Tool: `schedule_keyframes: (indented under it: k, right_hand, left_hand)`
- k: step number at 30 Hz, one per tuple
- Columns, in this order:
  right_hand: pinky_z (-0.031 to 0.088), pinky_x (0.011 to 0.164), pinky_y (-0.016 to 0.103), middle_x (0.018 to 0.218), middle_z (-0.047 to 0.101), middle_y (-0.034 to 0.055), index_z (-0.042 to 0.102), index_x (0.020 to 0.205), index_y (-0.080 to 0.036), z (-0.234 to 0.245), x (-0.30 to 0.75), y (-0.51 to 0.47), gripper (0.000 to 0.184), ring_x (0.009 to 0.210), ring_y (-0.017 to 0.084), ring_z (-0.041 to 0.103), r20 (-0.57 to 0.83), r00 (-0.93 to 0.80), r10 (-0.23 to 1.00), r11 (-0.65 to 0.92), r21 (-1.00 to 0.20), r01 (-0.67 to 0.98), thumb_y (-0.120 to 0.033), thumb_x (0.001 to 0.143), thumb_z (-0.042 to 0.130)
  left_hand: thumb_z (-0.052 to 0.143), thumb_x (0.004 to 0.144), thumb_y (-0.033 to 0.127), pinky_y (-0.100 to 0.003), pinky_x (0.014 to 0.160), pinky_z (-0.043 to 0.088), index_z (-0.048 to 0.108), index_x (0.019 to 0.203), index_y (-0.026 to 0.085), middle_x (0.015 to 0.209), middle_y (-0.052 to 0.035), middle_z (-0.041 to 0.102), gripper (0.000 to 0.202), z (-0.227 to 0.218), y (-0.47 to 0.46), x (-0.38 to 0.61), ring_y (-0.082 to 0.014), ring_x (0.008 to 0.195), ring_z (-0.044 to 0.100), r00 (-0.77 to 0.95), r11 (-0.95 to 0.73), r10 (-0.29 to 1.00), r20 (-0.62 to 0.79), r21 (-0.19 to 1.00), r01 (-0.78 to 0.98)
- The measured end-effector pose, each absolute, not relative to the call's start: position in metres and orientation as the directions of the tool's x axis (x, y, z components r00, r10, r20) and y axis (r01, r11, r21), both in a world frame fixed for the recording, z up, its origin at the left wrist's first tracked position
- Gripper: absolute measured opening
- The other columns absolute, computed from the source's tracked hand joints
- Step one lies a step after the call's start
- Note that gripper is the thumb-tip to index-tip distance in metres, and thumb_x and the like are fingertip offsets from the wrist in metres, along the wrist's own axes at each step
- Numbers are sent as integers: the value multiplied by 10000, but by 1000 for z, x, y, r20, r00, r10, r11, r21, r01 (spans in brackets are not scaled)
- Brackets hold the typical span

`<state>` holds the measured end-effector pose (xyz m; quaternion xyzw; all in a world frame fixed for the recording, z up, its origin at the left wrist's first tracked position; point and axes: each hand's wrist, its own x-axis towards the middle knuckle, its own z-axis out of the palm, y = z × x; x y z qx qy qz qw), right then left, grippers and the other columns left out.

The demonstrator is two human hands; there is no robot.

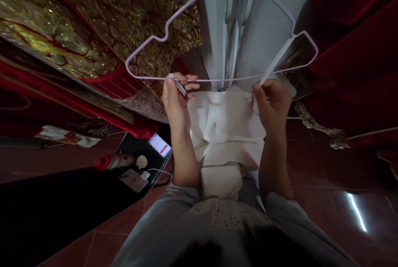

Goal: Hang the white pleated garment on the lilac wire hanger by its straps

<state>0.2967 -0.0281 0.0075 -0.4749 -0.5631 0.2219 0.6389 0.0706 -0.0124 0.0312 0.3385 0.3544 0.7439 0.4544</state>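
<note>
A lilac wire hanger (214, 79) hangs in front of me, with a notch at each shoulder. My left hand (178, 97) pinches a short white strap (180, 88) between thumb and finger, right at the hanger's bottom bar on the left. On the other side, a second white strap (277, 60) loops over the hanger's right notch and runs down to my right hand (273, 99), whose fingers are closed on it. Below and between my hands hangs a white layered garment (226, 117). Where each strap joins the garment is partly hidden by my fingers.
Gold-sequined and red garments (102, 22) hang at the left, dark red cloth (354, 51) at the right. A black surface (77, 200) at lower left bears a lit phone (161, 145), another phone (133, 180) and a red-capped bottle (115, 161). Grey metal rails (231, 30) stand ahead.
</note>
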Motion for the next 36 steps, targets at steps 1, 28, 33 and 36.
schedule_keyframes:
  k: [1, 28, 33, 36]
  right_hand:
    - [500, 667, 328, 789, 691, -17, 759, 914, -273, 14, 295, -29, 222, 700, 150, 596, 521, 247, 817, 474, -851, 228, -480, 993, 752]
    - [435, 568, 292, 1150, 713, 55, 842, 1136, -321, 10, 339, -6, 338, 846, 170, 636, 668, 121, 734, 584, -713, 389, -561, 900, 829]
    - [507, 638, 329, 1127, 668, 32, 804, 1166, -318, 4, 336, -4, 371, 729, 126, 548, 650, 97, 754, 578, -726, 372, -559, 887, 853]
    - [553, 676, 349, 1134, 642, 40, 787, 1164, -304, 1, 331, -5, 407, 787, 150, 574, 631, 122, 766, 546, -739, 394, -583, 874, 853]
  left_hand:
    - [642, 1140, 536, -214, 538, 496, 672, 910, 237, 936, -52, 805, 378, 30, -12, 70, -186, 825, 787, -365, -357, 909, 202, 830, -429]
    - [608, 1109, 132, -323, 924, 613, 798, 1091, 248, 1070, 32, 819, 224, 15, -3, 16, -161, 1054, 765, -772, -634, 431, 468, 766, 110]
    - [726, 959, -177, -368, 1120, 584, 796, 1163, 155, 1110, 52, 826, 396, 67, 4, -4, -174, 1152, 764, -351, -555, 772, 531, 831, 36]
    - [870, 914, -58, -393, 950, 624, 794, 962, 169, 881, 14, 724, 244, 92, 15, 0, -204, 917, 729, -128, -528, 822, 555, 826, 197]
